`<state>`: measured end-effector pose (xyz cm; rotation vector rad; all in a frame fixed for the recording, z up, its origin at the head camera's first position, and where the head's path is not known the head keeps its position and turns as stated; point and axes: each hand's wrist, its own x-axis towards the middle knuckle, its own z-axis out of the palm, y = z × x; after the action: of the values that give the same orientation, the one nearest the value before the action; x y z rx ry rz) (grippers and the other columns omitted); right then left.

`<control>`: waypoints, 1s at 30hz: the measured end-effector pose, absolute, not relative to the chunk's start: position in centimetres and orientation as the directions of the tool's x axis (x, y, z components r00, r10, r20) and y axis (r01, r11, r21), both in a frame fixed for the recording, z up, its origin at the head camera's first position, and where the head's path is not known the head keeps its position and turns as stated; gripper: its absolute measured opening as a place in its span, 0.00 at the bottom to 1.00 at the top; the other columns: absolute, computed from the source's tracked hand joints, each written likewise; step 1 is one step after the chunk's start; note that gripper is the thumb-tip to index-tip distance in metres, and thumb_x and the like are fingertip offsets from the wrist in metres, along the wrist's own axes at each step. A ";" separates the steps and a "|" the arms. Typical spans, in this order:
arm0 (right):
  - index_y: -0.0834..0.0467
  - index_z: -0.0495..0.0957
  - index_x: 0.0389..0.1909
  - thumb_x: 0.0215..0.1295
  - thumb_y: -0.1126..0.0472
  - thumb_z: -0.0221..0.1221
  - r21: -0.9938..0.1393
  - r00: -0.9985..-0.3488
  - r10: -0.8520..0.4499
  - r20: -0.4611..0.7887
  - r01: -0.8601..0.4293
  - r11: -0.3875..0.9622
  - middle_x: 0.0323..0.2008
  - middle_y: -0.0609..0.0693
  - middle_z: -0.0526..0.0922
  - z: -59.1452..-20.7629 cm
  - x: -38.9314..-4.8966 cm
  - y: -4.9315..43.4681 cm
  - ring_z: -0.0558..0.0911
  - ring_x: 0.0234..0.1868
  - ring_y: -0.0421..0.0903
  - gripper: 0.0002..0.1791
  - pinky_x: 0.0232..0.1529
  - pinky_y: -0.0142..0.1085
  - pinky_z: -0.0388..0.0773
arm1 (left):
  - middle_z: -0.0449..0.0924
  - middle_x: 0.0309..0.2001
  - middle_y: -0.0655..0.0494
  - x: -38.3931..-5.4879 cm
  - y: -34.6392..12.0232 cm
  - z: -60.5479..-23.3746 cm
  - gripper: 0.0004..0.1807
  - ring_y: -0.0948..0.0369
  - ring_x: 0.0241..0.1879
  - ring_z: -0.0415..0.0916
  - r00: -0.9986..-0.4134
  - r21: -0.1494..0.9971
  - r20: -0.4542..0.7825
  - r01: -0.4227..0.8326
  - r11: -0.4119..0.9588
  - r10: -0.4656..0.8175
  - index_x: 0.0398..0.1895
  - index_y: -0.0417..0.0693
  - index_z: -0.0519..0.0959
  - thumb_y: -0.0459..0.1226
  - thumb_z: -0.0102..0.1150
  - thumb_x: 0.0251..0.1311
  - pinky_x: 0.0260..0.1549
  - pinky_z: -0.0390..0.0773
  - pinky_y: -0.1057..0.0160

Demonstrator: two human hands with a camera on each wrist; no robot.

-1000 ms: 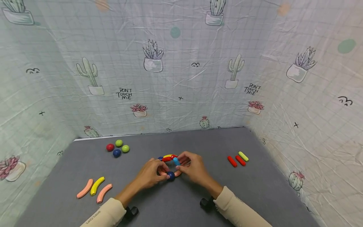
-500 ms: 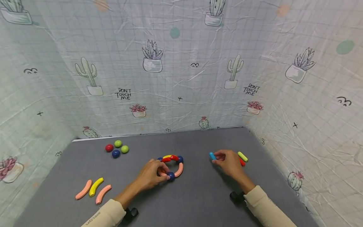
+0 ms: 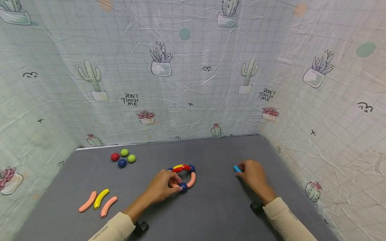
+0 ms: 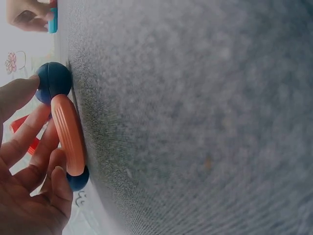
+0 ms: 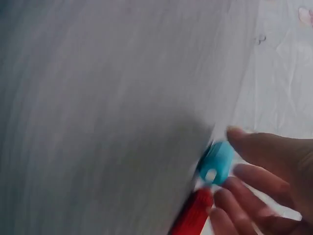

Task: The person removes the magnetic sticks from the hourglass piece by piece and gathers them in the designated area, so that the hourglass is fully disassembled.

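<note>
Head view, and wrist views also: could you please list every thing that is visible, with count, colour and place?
table: one, grey, under the pieces
printed cloth: pale, behind and beside table; number of sheets unclear
loose balls: four, red, blue, two green, rear left
loose curved sticks: three, two pink, one yellow, front left
joined loop: one, blue, pink, yellow and red pieces, mid-table, partly hidden
light blue stick: one, light blue, right side
loose red stick: one, red, beside the light blue stick
wrist devices: two, black, at the wrists
sleeves: two, beige, forearms
left grip: one, bare, holding the joined loop
right grip: one, bare, pinching the light blue stick
</note>
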<state>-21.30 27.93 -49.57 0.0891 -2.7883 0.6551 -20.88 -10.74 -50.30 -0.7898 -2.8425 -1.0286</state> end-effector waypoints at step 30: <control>0.53 0.90 0.45 0.66 0.57 0.73 -0.618 -0.900 -0.289 0.325 -0.434 0.656 0.39 0.47 0.91 -50.0 -24.2 11.5 0.86 0.34 0.37 0.09 0.38 0.32 0.81 | 0.84 0.34 0.62 -20.6 -10.4 -50.6 0.10 0.61 0.36 0.71 -0.872 0.576 0.225 0.478 0.663 0.434 0.35 0.55 0.88 0.42 0.82 0.55 0.37 0.70 0.65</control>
<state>-24.19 11.54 -49.96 0.5910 -2.6752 1.0745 -20.64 -10.39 -50.56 -0.7694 -2.8018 -1.0015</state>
